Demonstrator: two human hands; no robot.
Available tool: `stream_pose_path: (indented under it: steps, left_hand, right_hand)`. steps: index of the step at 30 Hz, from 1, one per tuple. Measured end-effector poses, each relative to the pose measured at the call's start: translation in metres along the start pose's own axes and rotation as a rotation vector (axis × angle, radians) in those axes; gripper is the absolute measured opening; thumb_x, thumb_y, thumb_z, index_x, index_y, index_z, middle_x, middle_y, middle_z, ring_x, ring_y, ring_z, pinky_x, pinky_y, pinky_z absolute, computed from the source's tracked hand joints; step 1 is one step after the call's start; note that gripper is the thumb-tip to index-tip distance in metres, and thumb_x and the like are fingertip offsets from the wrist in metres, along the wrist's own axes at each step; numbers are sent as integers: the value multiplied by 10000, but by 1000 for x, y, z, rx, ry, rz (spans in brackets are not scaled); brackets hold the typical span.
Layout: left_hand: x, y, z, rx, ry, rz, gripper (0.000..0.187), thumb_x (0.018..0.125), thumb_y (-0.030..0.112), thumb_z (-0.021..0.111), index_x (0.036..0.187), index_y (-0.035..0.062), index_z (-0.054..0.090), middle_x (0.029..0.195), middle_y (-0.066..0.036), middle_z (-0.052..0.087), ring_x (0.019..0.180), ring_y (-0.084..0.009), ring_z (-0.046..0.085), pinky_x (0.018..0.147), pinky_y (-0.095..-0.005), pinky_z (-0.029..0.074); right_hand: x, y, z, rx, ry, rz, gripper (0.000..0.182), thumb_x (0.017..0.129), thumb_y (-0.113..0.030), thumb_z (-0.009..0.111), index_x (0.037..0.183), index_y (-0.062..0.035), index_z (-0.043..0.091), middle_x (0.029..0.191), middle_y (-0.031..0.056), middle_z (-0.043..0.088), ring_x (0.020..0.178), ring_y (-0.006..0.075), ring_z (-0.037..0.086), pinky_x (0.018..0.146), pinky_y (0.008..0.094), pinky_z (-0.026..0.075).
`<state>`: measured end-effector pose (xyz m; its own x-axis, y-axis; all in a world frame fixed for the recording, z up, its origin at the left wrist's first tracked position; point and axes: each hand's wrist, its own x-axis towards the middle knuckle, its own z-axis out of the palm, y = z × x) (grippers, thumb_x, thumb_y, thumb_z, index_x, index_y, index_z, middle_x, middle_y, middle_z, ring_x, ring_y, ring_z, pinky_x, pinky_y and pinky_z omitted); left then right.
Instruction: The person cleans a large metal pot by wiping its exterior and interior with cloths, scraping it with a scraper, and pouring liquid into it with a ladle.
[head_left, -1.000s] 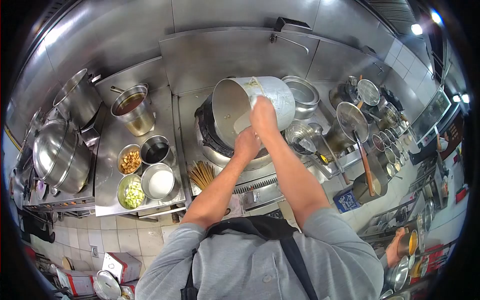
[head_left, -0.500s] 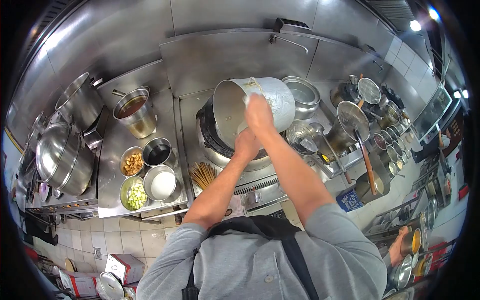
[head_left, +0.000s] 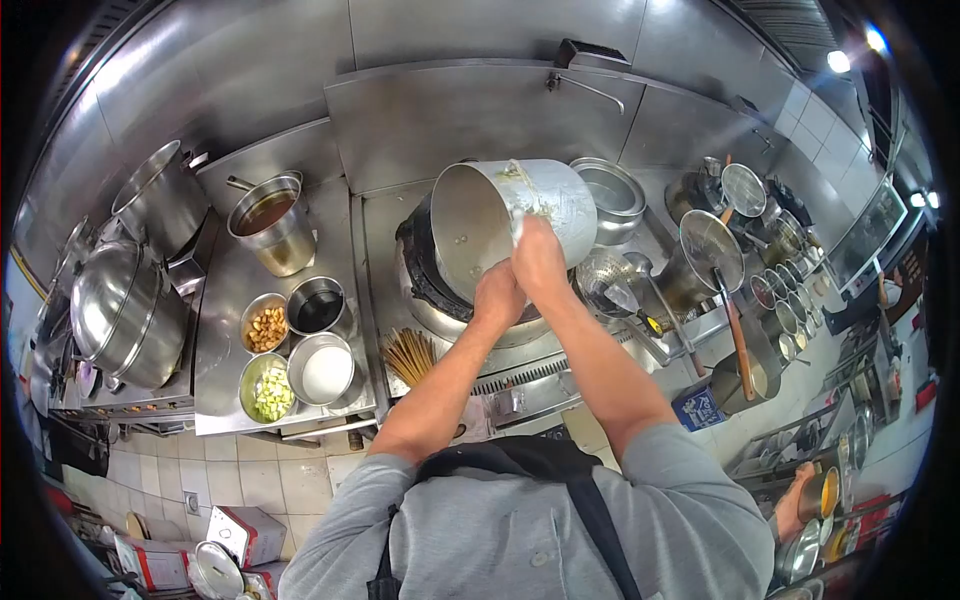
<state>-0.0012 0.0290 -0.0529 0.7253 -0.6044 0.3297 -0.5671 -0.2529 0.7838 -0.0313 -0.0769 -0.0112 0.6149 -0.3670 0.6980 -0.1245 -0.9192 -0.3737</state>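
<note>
A large pale metal pot (head_left: 563, 205) lies tipped on its side over the round, dark-rimmed stove opening (head_left: 425, 262), its mouth facing left. A few round spots show on its inner wall. My left hand (head_left: 498, 292) is closed at the pot's lower rim, fingers partly hidden. Just right of it, my right hand (head_left: 539, 262) is closed against the pot's outer side. A bit of white cloth (head_left: 518, 224) sticks out above its fingers. Pale smears mark the outside of the pot.
Left, a counter holds a pot of brown liquid (head_left: 268, 212) and containers of browned chunks (head_left: 266, 330) and chopped green pieces (head_left: 271, 390). A bamboo brush (head_left: 409, 354) lies near my left forearm. Right are a perforated ladle (head_left: 603, 280) and strainers (head_left: 711, 250). Another person's hand (head_left: 795, 500) shows lower right.
My right hand has moved down along the pot's outer side, closer to my left hand. The pot stays tipped, and the whole view has shifted slightly.
</note>
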Motion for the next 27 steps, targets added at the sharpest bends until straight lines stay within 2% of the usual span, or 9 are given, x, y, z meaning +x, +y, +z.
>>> stream_pose_path:
  steps: [3,5,9,11,14,16,19,23,27]
  left_hand:
    - [0,-1,-1,-31,16,29,208,959,158,629,1062,-11,695,1060,-287,724,1071,-485,676,920,-556,526]
    - [-2,-11,7,-21,-10,38,219,964,160,620,1083,-10,692,1077,-287,723,1080,-484,674,928,-550,526]
    - [-3,6,-8,-20,-54,36,248,973,153,597,1147,0,686,1118,-278,723,1097,-481,671,946,-534,526]
    - [-6,8,-13,-40,-76,34,253,974,151,593,1158,4,684,1123,-278,722,1100,-481,671,946,-528,527]
    - [10,-18,1,-53,-29,77,246,971,160,603,1142,3,684,1102,-285,720,1091,-482,673,932,-524,528]
    - [10,-24,6,-51,17,97,241,969,174,616,1113,-8,681,1075,-293,718,1072,-484,676,911,-524,527]
    - [8,-1,-12,26,-44,-82,227,969,179,622,1066,-21,669,1029,-298,712,1033,-489,679,884,-535,520]
    - [15,-18,1,-62,-14,-8,216,978,181,622,1036,-24,660,1002,-293,711,992,-485,683,868,-533,516]
    - [32,11,-8,-60,-37,3,255,989,205,624,1079,-27,678,995,-261,731,952,-427,709,859,-503,523]
  right_hand:
    - [56,-39,-7,-43,-117,168,150,900,-31,617,972,57,715,950,313,720,979,512,710,836,557,592]
    - [91,-50,-3,-154,-239,99,175,915,-56,623,954,54,753,913,304,739,965,495,740,805,528,619]
    - [134,-56,32,-295,-202,38,187,915,-61,633,989,51,763,981,298,744,984,454,756,816,491,628]
    - [125,-59,35,-333,-119,47,172,919,-56,627,979,53,746,1014,298,740,979,441,759,813,484,626]
    - [81,-33,17,-104,-67,-64,139,911,-32,617,976,51,708,1042,307,723,975,454,744,828,503,614]
    - [40,-31,-16,-55,-90,8,110,896,1,605,968,56,668,1011,310,705,973,482,720,838,521,597]
    - [-3,23,-25,25,-132,70,183,884,1,627,1046,63,685,1031,312,686,992,504,696,872,540,573]
    - [-14,51,-64,30,128,263,297,873,-3,652,1164,13,710,1107,268,685,1045,484,679,926,524,553]
    - [5,41,-35,135,185,235,333,865,4,663,1193,-17,712,1161,227,677,1095,459,656,932,515,546]
